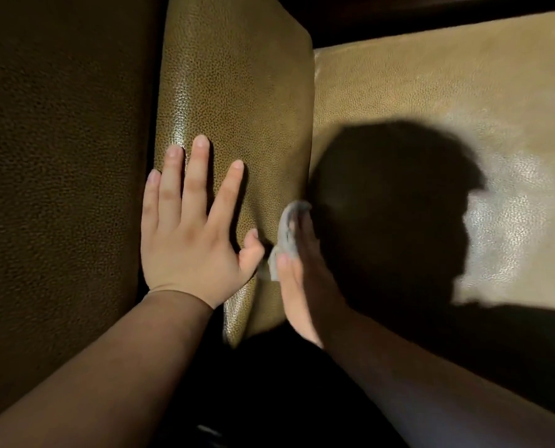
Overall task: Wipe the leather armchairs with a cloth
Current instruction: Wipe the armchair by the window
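Holding the cloth, the right hand rubs the armrest side while the left hand lies flat on top; next, probably slide the cloth along.

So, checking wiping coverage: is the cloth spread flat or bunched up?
Bunched: the grey cloth is crumpled under the right hand, against the armrest's inner side.

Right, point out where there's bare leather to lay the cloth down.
The seat cushion right of the armrest is bare, lit beyond the head's shadow. The armrest top past the left hand's fingertips is bare too. It is crowded at the armrest's inner edge, where the right hand presses the cloth.
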